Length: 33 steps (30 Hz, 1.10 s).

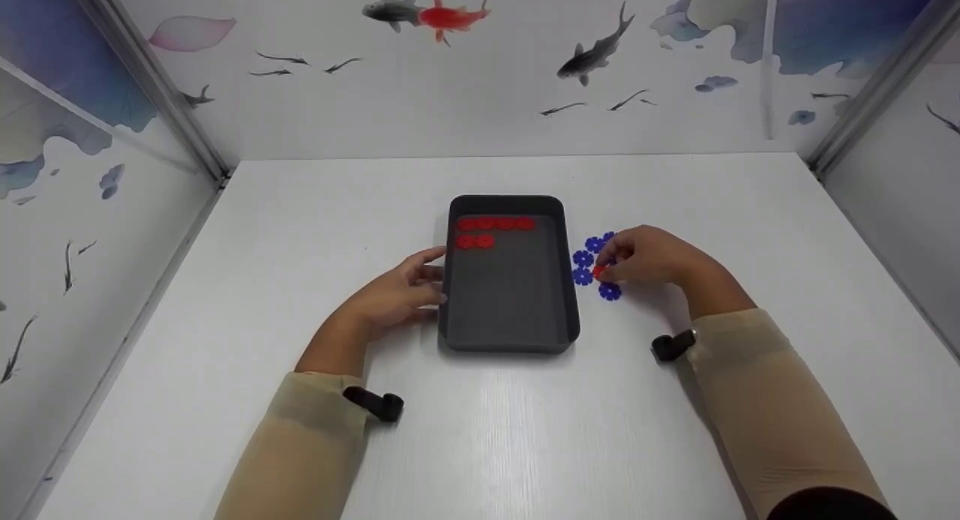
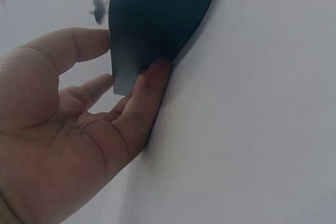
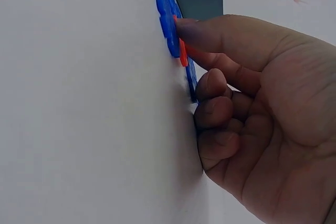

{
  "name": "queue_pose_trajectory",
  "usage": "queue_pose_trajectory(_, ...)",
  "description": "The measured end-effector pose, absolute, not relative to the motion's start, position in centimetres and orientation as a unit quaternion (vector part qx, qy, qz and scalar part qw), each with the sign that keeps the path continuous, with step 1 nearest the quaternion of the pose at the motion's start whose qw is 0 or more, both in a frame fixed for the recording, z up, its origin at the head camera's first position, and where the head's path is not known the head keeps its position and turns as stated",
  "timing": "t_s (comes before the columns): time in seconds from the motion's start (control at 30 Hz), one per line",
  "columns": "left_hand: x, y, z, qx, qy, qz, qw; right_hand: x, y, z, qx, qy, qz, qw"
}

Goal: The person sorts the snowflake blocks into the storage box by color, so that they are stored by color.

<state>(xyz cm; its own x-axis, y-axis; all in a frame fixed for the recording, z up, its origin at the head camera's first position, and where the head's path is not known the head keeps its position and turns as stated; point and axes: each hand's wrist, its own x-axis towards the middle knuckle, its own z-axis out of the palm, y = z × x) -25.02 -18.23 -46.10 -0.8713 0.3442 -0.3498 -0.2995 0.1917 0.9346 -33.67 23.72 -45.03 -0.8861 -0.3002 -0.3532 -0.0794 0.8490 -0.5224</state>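
Observation:
A dark grey rectangular tray stands on the table. Along its far end lies a row of several red flower-shaped plastic discs, with two more just below on the left. My left hand touches the tray's left wall with its fingertips, the fingers loosely bent; the left wrist view shows the thumb and fingers against the tray's outer side. Right of the tray, my right hand pinches a red flower-shaped disc between thumb and index finger. Blue flower-shaped discs lie around it, some partly hidden by the hand.
The white table is bounded by a back wall printed with fish and by side panels. Black wrist straps with small mounts sit at both sleeve cuffs. The blue discs lie close to the tray's right wall.

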Motion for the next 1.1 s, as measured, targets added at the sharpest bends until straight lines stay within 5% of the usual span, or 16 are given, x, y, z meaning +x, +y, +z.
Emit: queue_pose_trajectory(1.1,-25.19,-18.2,-46.21,0.022,0.727,0.637,0.256,-33.55,24.18,-44.47,-0.098,0.936,-0.235,0.244)
